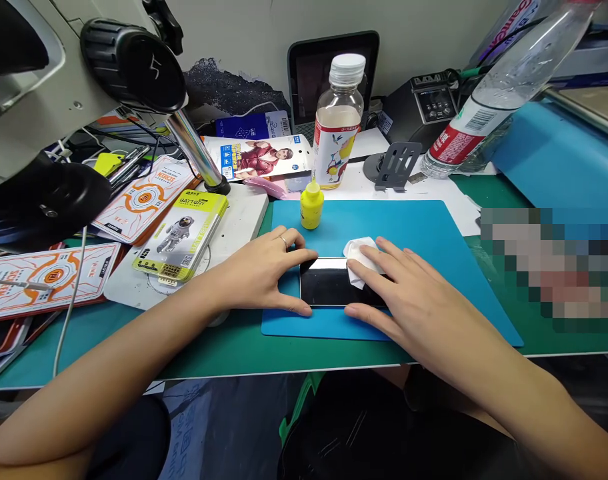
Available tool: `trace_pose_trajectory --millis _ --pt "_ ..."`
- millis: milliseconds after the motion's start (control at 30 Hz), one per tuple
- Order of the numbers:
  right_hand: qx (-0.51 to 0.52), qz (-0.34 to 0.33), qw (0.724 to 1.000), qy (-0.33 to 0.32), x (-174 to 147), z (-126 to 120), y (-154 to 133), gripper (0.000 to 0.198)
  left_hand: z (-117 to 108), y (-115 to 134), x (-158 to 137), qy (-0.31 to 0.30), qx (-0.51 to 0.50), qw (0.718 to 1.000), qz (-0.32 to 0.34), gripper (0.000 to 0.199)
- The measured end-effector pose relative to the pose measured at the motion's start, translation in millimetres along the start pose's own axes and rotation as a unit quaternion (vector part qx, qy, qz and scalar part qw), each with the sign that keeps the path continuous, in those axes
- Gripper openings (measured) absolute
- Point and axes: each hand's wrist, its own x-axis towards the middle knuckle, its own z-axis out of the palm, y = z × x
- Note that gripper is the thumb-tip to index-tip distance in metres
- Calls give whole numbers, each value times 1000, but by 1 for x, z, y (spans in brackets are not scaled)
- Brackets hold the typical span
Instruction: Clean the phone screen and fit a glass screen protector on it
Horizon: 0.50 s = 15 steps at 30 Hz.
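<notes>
A black smartphone (329, 288) lies flat, screen up, on the blue mat (409, 217). My left hand (261, 270) grips its left end, with the thumb at the near edge and the index finger at the far edge. Under the fingers of my right hand (409, 287) is a crumpled white tissue (359, 253), pressed against the screen. My right thumb is stretched out along the phone's near edge. The right end of the phone is hidden by my right hand. Just beyond the phone stands a small yellow bottle (311, 207) with a nozzle.
A microscope (129, 63) rises at the left on its white base (244, 207). A yellow battery box (184, 233) and orange-and-white screen boxes (44, 280) lie there. Behind the mat are a drink bottle (338, 133), a phone stand (397, 167) and a tilted clear bottle (484, 113).
</notes>
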Motion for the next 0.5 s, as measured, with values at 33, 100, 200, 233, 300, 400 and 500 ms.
trace_pose_trajectory --millis 33,100,200,233,300,400,500 --pt "3 -2 1000 7 -2 0 1 56 0 0 0 -2 0 1000 0 83" --pt "10 -2 1000 14 -5 -1 3 55 0 0 1 -2 1 1000 0 82" --pt "17 4 1000 7 -2 -1 6 55 1 -1 0 1 6 1000 2 82" --pt "18 7 1000 1 0 -1 6 56 1 -1 0 1 7 1000 2 82" --pt "20 8 1000 -8 2 0 7 58 1 -1 0 0 7 1000 1 81" --pt "25 -1 1000 -10 -1 -1 8 58 1 -1 0 0 5 1000 0 79" --pt "38 -2 999 -11 -5 -1 9 58 1 0 1 6 4 1000 -1 79"
